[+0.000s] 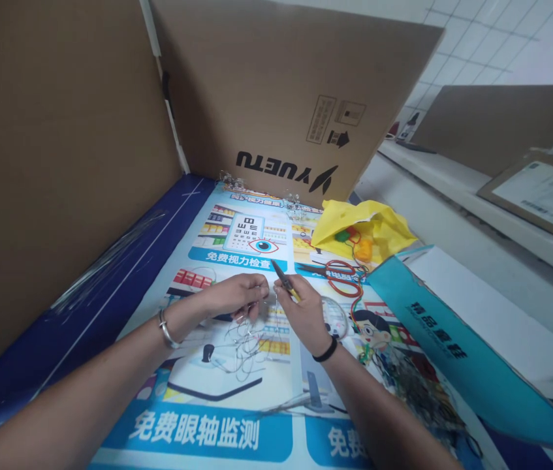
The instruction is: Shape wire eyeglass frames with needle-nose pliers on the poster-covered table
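Observation:
My left hand [243,294] is closed in a pinch on a thin silvery wire; the exact spot is too fine to make out. My right hand [304,314] grips pliers [284,281] with dark jaws and a yellow handle, the jaws pointing up and away to the left. Its thumb and forefinger are close to the left fingertips, with fine wire between the hands. Below them, a loose tangle of thin wire [247,349] lies over the printed sheet. Scissors [342,274] with orange-red handles lie beyond my right hand, blades to the left.
A yellow bag [394,225] with coloured pieces lies at the back right, near a teal box [433,326]. Dark tangled strands [418,385] lie beside my right forearm. Straight wires [104,261] lie at left. Tall cardboard panels [276,85] stand behind and left.

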Tool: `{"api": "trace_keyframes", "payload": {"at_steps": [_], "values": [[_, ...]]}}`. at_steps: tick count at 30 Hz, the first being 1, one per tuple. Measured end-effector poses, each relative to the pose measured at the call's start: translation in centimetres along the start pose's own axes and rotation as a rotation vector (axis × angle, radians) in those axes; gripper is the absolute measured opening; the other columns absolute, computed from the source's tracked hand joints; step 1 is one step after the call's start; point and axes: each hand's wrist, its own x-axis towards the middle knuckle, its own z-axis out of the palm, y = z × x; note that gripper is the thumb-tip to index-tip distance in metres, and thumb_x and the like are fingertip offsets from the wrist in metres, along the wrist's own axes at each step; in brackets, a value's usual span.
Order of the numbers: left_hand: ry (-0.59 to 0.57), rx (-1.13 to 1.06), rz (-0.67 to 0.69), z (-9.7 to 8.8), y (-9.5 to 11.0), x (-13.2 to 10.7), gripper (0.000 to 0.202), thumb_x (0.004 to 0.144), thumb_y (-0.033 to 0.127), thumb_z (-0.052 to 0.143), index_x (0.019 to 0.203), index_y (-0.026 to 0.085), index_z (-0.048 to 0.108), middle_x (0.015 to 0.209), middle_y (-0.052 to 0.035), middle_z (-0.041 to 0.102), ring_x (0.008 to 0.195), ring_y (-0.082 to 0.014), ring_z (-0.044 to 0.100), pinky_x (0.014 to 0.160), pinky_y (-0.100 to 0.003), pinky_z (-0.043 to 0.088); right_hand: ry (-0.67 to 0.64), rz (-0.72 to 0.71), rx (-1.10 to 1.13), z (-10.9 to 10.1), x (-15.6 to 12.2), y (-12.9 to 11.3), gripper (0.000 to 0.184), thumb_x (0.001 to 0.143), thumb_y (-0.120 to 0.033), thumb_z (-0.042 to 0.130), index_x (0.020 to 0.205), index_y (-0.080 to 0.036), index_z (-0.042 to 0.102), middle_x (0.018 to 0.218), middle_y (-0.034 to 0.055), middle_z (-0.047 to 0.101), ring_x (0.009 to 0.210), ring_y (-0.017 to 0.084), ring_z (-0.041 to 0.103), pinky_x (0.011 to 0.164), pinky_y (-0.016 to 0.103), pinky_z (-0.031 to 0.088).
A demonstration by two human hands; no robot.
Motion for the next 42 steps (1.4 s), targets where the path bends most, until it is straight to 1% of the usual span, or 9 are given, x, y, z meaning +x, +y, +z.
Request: {"api": "trace_keyframes", "payload": {"at_steps": [3,7,12,19,23,30,36,39,42], "values": [[0.021,0.044,0.050,-0.2,0.1,0.0,0.033,0.085,0.051,0.042,0.075,0.019,0.040,0.049,0.0052,0.054,0.031,-0.0052,0.034,0.034,-0.019,0.025,-0.021,0.001,0.015,-0.1,0.1,0.2,0.010,0.080,-0.023,0.052,0.084,-0.021,0.061,0.083,0.0016,0.061,0.079,0.016,0.058,0.074,0.027,0.045],[0.040,0.049,0.083,-0.6,-0.3,0.1,0.032,0.085,0.051,0.044,0.078,0.019,0.045,0.049,0.0051,0.053,0.033,-0.0059,0.036,0.035,-0.018,0.026,-0.078,0.012,0.038,-0.4,0.5,0.7,0.010,0.077,-0.022,0.054,0.084,-0.021,0.061,0.082,0.0007,0.062,0.079,0.015,0.058,0.074,0.027,0.045],[0.085,0.023,0.101,-1.2,-0.7,0.1,0.034,0.085,0.050,0.045,0.075,0.018,0.047,0.056,0.0028,0.055,0.037,-0.0054,0.038,0.038,-0.019,0.029,-0.242,0.059,0.086,-1.3,1.2,1.0,0.007,0.074,-0.025,0.058,0.078,-0.020,0.061,0.075,-0.0012,0.060,0.069,0.013,0.055,0.066,0.025,0.044],[0.078,0.027,0.126,-1.5,-0.4,-0.3,0.033,0.086,0.046,0.046,0.070,0.017,0.047,0.054,0.0034,0.052,0.038,-0.0050,0.036,0.038,-0.018,0.027,-0.538,0.231,0.299,-2.9,1.6,0.3,0.016,0.072,-0.032,0.064,0.078,-0.018,0.061,0.068,-0.0019,0.054,0.062,0.011,0.049,0.058,0.022,0.042],[0.072,0.024,0.112,-1.6,-0.2,-0.5,0.031,0.084,0.045,0.049,0.071,0.017,0.047,0.055,0.0034,0.053,0.038,-0.0050,0.037,0.039,-0.018,0.028,-0.609,0.273,0.364,-3.2,1.6,0.5,0.020,0.070,-0.035,0.067,0.076,-0.017,0.062,0.068,-0.0014,0.054,0.063,0.011,0.048,0.059,0.024,0.042],[0.063,-0.105,0.077,-2.0,-0.7,-0.5,0.029,0.083,0.046,0.051,0.079,0.017,0.051,0.060,0.0020,0.055,0.044,-0.0055,0.043,0.044,-0.018,0.034,-0.552,0.305,0.422,-3.4,1.7,0.5,0.023,0.069,-0.037,0.067,0.073,-0.017,0.059,0.064,-0.0030,0.051,0.059,0.010,0.045,0.057,0.023,0.038],[0.055,-0.173,0.103,-2.8,-0.7,-0.5,0.028,0.078,0.042,0.060,0.083,0.015,0.054,0.071,0.0003,0.057,0.053,-0.0071,0.051,0.052,-0.021,0.038,-0.301,0.292,0.379,-3.0,1.8,0.9,0.020,0.069,-0.036,0.066,0.073,-0.018,0.059,0.066,-0.0023,0.055,0.063,0.013,0.049,0.061,0.025,0.039],[0.097,-0.193,0.131,-3.0,-0.9,-0.3,0.027,0.074,0.038,0.065,0.084,0.014,0.055,0.068,0.0017,0.055,0.055,-0.0077,0.051,0.053,-0.021,0.038,-0.198,0.297,0.364,-2.8,1.8,1.2,0.019,0.069,-0.035,0.065,0.073,-0.018,0.059,0.065,-0.0023,0.056,0.063,0.013,0.050,0.061,0.026,0.039],[0.138,-0.196,0.122,-2.8,-1.0,-0.1,0.028,0.074,0.038,0.064,0.085,0.014,0.056,0.060,0.0032,0.053,0.050,-0.0073,0.050,0.049,-0.020,0.036,-0.159,0.283,0.320,-2.7,1.6,1.2,0.018,0.071,-0.035,0.064,0.074,-0.018,0.059,0.066,-0.0019,0.056,0.063,0.013,0.050,0.059,0.025,0.038]]}}
